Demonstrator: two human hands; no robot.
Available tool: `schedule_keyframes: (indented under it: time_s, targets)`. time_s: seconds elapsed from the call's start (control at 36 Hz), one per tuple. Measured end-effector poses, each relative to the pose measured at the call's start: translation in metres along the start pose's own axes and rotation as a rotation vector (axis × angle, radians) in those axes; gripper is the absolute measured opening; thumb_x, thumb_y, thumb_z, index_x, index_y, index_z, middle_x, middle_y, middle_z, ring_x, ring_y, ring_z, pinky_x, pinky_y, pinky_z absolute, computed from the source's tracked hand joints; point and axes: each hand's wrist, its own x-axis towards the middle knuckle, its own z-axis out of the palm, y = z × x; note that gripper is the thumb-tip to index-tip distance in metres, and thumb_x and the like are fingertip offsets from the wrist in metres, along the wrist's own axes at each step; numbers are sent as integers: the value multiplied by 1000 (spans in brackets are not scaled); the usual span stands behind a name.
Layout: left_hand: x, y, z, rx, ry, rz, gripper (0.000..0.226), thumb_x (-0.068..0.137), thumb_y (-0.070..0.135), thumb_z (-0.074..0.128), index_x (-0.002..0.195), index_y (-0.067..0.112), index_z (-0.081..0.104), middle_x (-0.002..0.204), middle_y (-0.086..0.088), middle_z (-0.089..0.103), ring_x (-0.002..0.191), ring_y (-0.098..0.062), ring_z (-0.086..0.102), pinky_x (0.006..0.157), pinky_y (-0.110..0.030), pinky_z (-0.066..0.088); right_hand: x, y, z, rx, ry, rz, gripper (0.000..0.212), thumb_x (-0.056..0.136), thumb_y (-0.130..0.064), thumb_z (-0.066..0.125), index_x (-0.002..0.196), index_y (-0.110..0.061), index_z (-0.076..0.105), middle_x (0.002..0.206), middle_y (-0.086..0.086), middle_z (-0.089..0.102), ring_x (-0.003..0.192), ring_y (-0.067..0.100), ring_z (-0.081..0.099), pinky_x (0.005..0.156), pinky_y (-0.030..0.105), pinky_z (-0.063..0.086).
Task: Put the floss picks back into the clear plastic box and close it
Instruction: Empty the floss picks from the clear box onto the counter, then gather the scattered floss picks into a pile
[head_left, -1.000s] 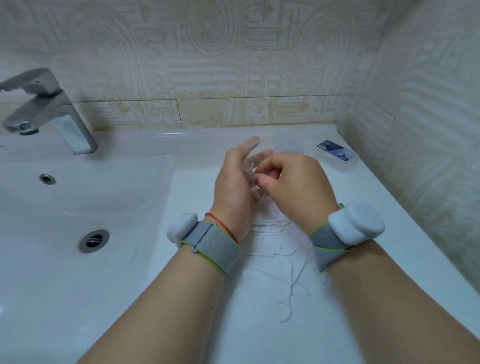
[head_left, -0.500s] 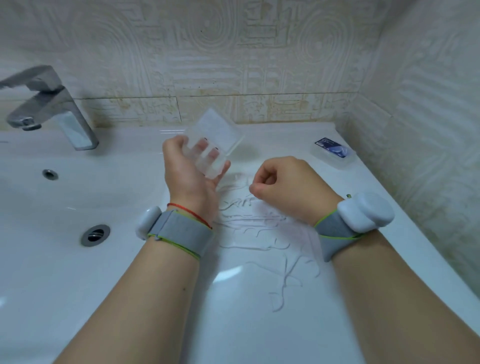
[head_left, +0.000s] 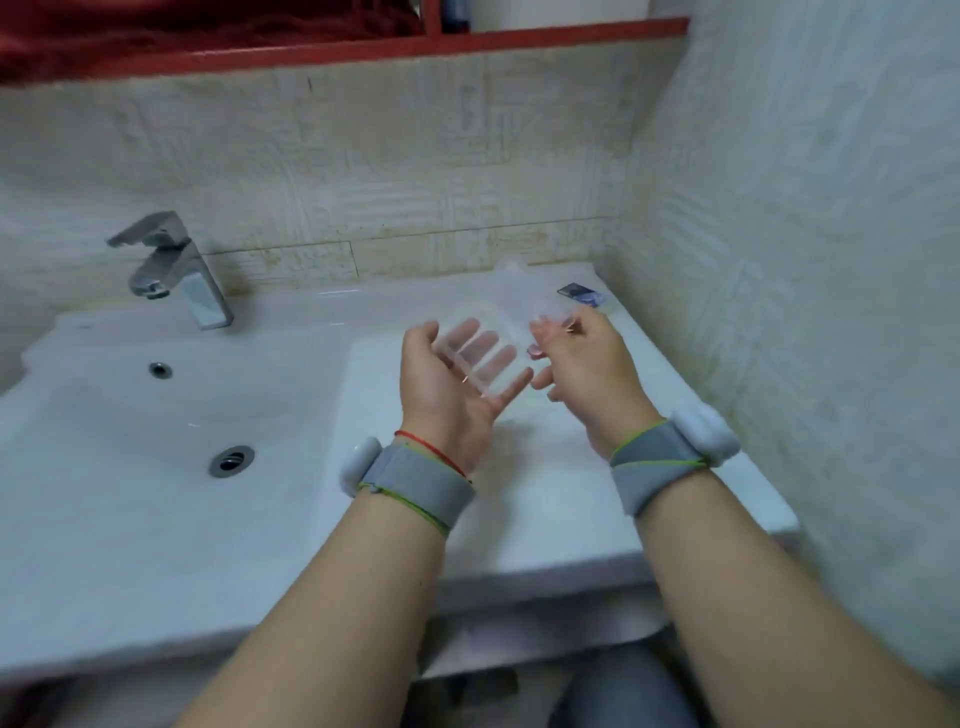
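1. Flat and spread, the left hand (head_left: 452, 384) cradles the clear box (head_left: 483, 353) on its fingers, mouth up for loading.
2. The right hand (head_left: 582, 364) seems to pinch the lid (head_left: 511, 283) at 1 o'clock, probably keeping it open.
3. Blur hides the floss picks; they cannot be placed.

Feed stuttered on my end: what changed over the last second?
The right grip rose from over the countertop to the left grip, where the clear box lies on the open palm. The right grip now seems to pinch the box's raised lid. The view pulled back. Faucet and drain stayed put.
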Motion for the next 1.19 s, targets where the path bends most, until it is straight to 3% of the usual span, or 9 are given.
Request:
schedule_keyframes:
  time_s: [0.11,0.33,0.44,0.58,0.67,0.78,0.94,1.06,1.19]
  targets:
    - [-78,-51,5,107,-49,-113,46,91,43,36,106,9,63,107,-12,62,97,-30,68,77,-49,57,-91,11,-53,-119,123,-60,24,91,-31,55,80,-11,57,68,7,62,61,21,57,63,35,49]
    - [-170,-155,6,248,-250,-344,47,91,45,30,97,8,59,81,-9,65,73,-29,67,60,-35,54,-220,62,-136,-41,423,3,6,76,-21,60,72,-21,56,62,-8,60,56,5,55,55,24,45]
    - [-202,-222,-6,339,-363,-567,64,91,44,26,137,5,48,120,-17,57,107,-33,56,83,-45,50,-282,110,-174,19,566,161,9,74,-16,62,73,-25,60,69,-10,66,63,6,60,57,24,49]
    - [-228,-313,-14,550,-419,-741,50,93,43,24,118,13,55,111,-11,55,101,-30,54,79,-44,52,-341,179,-221,77,746,310,9,74,-18,60,82,-16,64,73,-4,67,65,13,60,59,28,49]
    - [-228,-348,-18,784,-431,-721,42,95,47,30,97,16,58,94,-5,62,84,-27,61,81,-42,47,-361,207,-239,101,783,429,6,72,-22,59,77,-19,61,68,-1,63,64,18,57,60,33,47]
    - [-234,-399,-15,1077,-398,-701,54,94,57,34,123,14,51,114,-8,61,102,-30,61,84,-43,48,-394,253,-273,150,871,592,3,78,-16,59,76,-18,59,73,7,61,68,25,56,64,43,50]
    - [-227,-421,-16,1151,-340,-661,51,94,56,38,120,15,54,113,-8,61,97,-28,61,76,-38,48,-414,303,-287,237,887,794,8,78,-15,61,86,-17,62,68,2,62,38,7,55,34,17,38]
    - [-217,-425,-23,1173,-344,-655,46,94,56,39,110,18,58,109,-7,63,96,-28,63,72,-36,49,-428,337,-289,213,938,991,20,62,-19,62,79,-10,57,72,8,53,59,21,45,56,27,36]
    - [-203,-424,-33,1141,-341,-689,39,93,54,43,100,20,61,101,-6,65,90,-28,65,73,-37,49,-438,352,-279,203,909,1100,16,68,-11,49,71,-1,61,63,6,49,59,20,43,53,31,33]
